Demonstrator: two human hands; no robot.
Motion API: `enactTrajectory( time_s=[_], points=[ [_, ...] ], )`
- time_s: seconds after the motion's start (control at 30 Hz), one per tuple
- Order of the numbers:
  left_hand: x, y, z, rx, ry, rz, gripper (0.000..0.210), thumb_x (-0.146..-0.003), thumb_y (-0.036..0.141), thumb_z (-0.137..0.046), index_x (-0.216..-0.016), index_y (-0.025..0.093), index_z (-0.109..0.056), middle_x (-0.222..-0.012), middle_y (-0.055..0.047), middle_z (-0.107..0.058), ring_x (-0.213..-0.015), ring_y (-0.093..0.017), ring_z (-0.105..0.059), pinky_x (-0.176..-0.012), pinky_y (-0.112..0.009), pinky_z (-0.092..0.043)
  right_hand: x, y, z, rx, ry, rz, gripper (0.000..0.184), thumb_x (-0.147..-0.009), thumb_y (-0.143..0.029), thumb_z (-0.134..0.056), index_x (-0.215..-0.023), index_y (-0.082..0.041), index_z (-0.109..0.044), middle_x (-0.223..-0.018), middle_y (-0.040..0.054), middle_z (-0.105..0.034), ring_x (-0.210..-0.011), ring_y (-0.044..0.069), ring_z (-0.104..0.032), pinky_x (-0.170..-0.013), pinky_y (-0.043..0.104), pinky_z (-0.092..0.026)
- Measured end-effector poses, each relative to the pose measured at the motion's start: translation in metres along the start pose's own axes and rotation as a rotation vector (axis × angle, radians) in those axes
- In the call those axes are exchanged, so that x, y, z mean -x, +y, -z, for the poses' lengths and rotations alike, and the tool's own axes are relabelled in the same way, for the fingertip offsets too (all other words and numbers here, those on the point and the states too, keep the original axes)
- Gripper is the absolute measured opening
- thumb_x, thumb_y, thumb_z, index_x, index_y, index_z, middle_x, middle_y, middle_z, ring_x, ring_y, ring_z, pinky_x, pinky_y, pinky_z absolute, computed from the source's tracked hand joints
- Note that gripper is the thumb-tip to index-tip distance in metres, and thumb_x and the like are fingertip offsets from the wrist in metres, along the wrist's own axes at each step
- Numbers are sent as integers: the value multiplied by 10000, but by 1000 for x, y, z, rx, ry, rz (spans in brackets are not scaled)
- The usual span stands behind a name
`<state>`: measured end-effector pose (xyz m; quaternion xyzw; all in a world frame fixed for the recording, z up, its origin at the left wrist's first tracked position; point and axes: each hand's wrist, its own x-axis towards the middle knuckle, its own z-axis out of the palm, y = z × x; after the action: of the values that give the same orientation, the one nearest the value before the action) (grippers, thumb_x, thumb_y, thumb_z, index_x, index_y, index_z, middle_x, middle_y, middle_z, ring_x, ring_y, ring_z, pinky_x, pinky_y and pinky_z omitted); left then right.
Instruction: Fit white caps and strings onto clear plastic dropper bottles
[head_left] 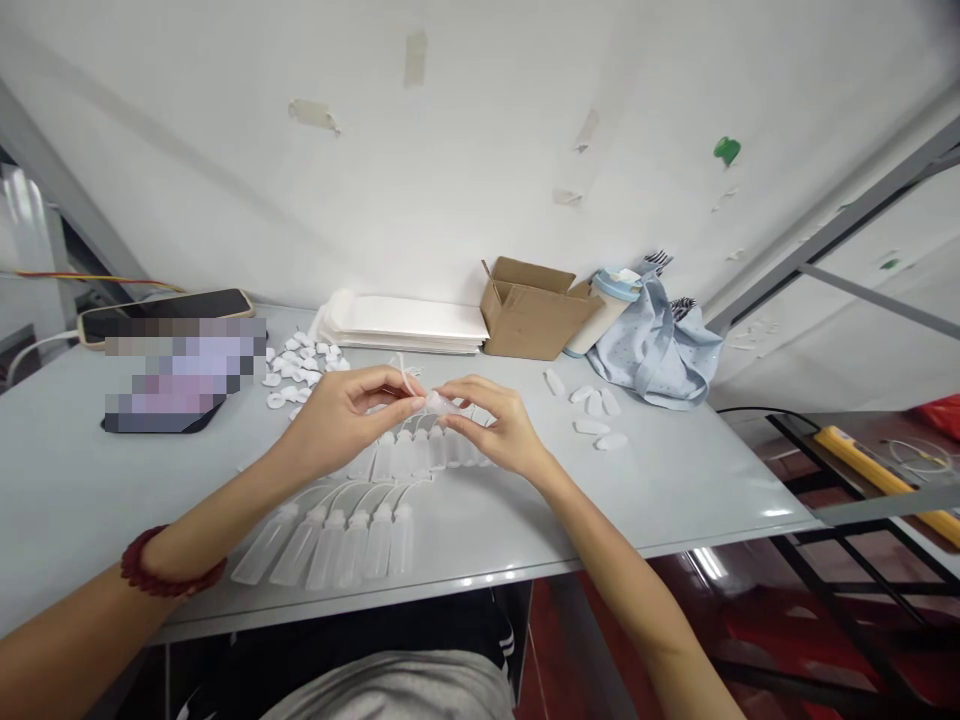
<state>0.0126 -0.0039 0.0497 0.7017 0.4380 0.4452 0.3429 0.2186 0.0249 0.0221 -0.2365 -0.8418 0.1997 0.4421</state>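
Observation:
Over the middle of the table, my two hands meet at a small translucent plastic bottle [448, 405]. My left hand [349, 415] pinches its white cap [431, 399] at the neck between thumb and fingers. A thin pale strip [403, 372] sticks up by those fingers. From the right, my right hand [495, 420] grips the bottle's body, which the fingers partly hide. Below the hands lies a row of capped translucent bottles [409, 455] with thin curved tubes. Nearer the front edge is another such row [349, 545]. Loose white caps [300, 362] are heaped beyond my left hand.
Several loose translucent bottles [592, 402] lie right of my hands. At the back stand a white stack [412, 322], an open cardboard box [529, 325], a tumbler [606, 305] and a light blue cloth bag [652, 350]. Two phones, one a dark phone [172, 312], lie left.

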Motion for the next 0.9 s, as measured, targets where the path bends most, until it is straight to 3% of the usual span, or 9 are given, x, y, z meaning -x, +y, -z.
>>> enactTrajectory(
  time_s=[0.2,0.4,0.67,0.9],
  points=[
    [3,0,-2,-115,20,-129,145,-833,338,-631,-825,200,-677,-870,-11,-706,-798,-160,-654,-725,-271,-544,3,3,-5,235,67,172,228,-917,-160,-554,-1135,-166,-620,-1003,119,-669,-927,192,-647,-789,331,-561],
    [3,0,-3,-138,45,-120,148,-831,350,-636,-814,205,-663,-811,-4,-695,-755,-154,-641,-700,-276,-529,3,-1,-9,402,119,248,251,-927,-148,-530,-1166,-184,-594,-977,106,-681,-892,191,-656,-756,323,-573],
    [3,-1,-3,-81,35,-99,148,-812,362,-667,-858,222,-688,-866,3,-704,-768,-141,-634,-697,-250,-531,3,-5,-12,345,146,278,274,-915,-123,-545,-1184,-170,-566,-973,111,-673,-908,185,-652,-774,310,-579],
    [2,0,0,-111,-19,-94,189,-825,401,-643,-899,242,-715,-872,4,-696,-762,-141,-623,-691,-246,-519,6,-6,-15,277,133,210,284,-924,-159,-544,-1203,-195,-585,-983,96,-667,-913,177,-656,-789,306,-578]
  ],
)
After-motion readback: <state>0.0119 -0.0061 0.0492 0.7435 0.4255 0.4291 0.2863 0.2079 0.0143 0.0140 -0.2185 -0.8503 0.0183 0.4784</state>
